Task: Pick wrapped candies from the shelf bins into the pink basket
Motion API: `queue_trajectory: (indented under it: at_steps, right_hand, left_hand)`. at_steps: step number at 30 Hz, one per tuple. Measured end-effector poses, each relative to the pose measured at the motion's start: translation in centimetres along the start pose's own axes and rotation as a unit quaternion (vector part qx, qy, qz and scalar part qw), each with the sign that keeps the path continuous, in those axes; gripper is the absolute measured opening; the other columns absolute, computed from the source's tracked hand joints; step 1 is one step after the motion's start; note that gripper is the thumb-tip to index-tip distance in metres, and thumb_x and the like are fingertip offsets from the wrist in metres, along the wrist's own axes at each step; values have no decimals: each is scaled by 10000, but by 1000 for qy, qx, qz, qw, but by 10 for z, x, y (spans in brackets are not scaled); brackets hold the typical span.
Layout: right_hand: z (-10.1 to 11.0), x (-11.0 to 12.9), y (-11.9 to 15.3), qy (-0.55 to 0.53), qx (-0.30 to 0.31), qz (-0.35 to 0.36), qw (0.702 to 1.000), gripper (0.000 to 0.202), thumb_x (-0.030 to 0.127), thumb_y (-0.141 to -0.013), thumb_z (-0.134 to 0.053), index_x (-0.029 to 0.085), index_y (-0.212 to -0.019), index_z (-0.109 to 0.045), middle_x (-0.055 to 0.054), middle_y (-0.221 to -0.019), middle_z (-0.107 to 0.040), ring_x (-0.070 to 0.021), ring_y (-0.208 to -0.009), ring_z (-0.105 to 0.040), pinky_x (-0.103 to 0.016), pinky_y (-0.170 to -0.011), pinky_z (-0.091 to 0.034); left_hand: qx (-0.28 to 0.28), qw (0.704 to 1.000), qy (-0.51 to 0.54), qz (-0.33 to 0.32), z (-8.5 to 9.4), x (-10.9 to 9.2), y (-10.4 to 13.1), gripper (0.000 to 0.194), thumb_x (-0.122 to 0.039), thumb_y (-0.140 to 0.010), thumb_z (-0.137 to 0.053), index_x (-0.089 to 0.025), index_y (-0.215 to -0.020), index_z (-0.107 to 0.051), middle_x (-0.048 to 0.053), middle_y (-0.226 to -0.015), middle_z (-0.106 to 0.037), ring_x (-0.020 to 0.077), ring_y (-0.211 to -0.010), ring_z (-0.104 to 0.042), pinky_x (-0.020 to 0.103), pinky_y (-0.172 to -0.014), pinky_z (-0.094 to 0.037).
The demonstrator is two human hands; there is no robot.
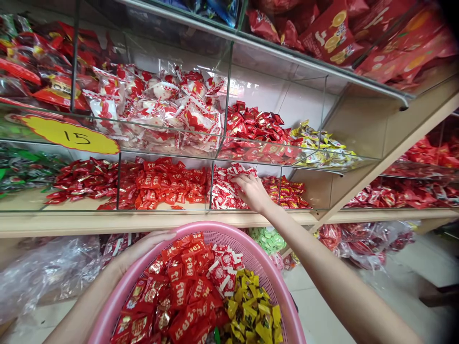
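Note:
A pink plastic basket (163,234) holds red, red-and-white and yellow wrapped candies, heaped in separate patches. My left hand (145,246) grips its left rim, with part of the fingers hidden along the edge. Inside a lower shelf compartment, my right hand (250,191) is curled down over red-and-white wrapped candies (224,191). Its fingertips close among the wrappers, and how many pieces they hold is not visible. Within the basket, yellow candies (251,306) lie at the right, red packets (193,286) in the middle, and a few red-and-white candies (224,267) near the far side.
Clear dividers and a front glass strip (165,205) bound the compartments. Orange-red packets (172,181) fill the neighbouring bin on the left. Above hang a shelf edge (272,43) and a yellow price tag (71,136) reading 15. Plastic bags (53,272) lie beneath the shelf.

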State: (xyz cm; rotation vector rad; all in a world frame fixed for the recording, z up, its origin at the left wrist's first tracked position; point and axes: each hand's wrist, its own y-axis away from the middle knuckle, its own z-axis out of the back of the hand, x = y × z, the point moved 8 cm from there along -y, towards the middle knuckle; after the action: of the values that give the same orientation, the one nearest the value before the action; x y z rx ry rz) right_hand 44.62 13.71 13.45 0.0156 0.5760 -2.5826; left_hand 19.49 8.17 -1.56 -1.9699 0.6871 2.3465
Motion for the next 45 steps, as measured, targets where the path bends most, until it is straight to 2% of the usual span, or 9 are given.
queue_trajectory:
  at_steps: [9, 13, 17, 20, 24, 28, 37, 41, 45]
  right_hand:
    - [-13, -10, -1, 13, 7, -18, 1000, 363, 143, -781, -524, 179, -1142, -528, -96, -1086, -580, -259, -979, -457, -338, -764, -337]
    - [-1, -10, 3, -22, -15, -26, 999, 377, 202, -791, -537, 190, -1167, -506, -101, -1099, -571, -264, -961, -461, -348, -756, -345]
    - [24, 8, 18, -93, -58, -29, 994, 371, 236, -816, -524, 198, -1183, -482, -95, -1037, -580, -250, -940, -470, -359, -781, -351]
    - [28, 38, 35, -175, -32, -13, 984, 399, 217, -814, -532, 187, -1203, -452, -75, -983, -586, -215, -909, -493, -344, -790, -368]
    - [5, 77, 61, -240, 71, 0, 968, 435, 168, -795, -541, 202, -1211, -417, -77, -1047, -566, -187, -916, -524, -301, -750, -398]
    - [-26, 96, 78, -183, 162, 2, 970, 350, 131, -786, -525, 208, -1119, -452, -60, -1005, -568, -173, -833, -565, -267, -663, -398]
    - [-50, 108, 77, -79, 206, -4, 975, 358, 60, -778, -474, 193, -1109, -446, -76, -1023, -564, -187, -804, -593, -261, -584, -390]
    - [-43, 106, 76, -104, 190, -15, 976, 348, 104, -807, -479, 200, -1138, -437, -75, -1020, -564, -186, -806, -593, -260, -601, -391]
    - [-17, 85, 62, -179, 97, -34, 978, 199, 170, -859, -443, 204, -1051, -481, -62, -990, -574, -156, -786, -575, -245, -626, -386]
  left_hand:
    - [-6, 1000, 9, -3, 2, 3, 1, 349, -378, -690, -624, -209, -991, -676, -13, -1134, -634, 203, -1196, -469, 289, -1046, -291]
    - [-13, 1000, 9, -2, 0, -5, 5, 376, -376, -629, -665, -207, -965, -692, -3, -1085, -659, 220, -1174, -491, 291, -1043, -302]
    - [-7, 1000, 13, -12, -4, -10, 6, 439, -434, -615, -664, -206, -989, -687, 0, -1110, -646, 227, -1169, -495, 302, -1042, -312]
    - [16, 1000, 19, -7, -7, -7, 5, 459, -447, -644, -649, -199, -1030, -670, 4, -1133, -632, 223, -1192, -472, 306, -1047, -309]
    - [43, 998, 50, 12, -11, -2, 5, 467, -436, -679, -632, -209, -1087, -641, 0, -1159, -612, 219, -1200, -462, 311, -1055, -300]
    - [48, 997, 66, 10, -13, -4, 7, 484, -428, -671, -646, -190, -1092, -640, 22, -1146, -620, 226, -1179, -485, 320, -1066, -283]
    - [35, 997, 69, -13, -12, -11, 8, 485, -403, -663, -663, -174, -1090, -637, 28, -1103, -647, 226, -1119, -538, 339, -1052, -303]
    - [27, 996, 81, 10, -10, -3, 6, 513, -415, -649, -676, -175, -1101, -631, 41, -1094, -652, 225, -1105, -549, 333, -1033, -330]
    - [43, 995, 86, 28, -13, 1, 5, 500, -418, -670, -660, -174, -1106, -630, 46, -1092, -654, 224, -1070, -575, 324, -993, -377]
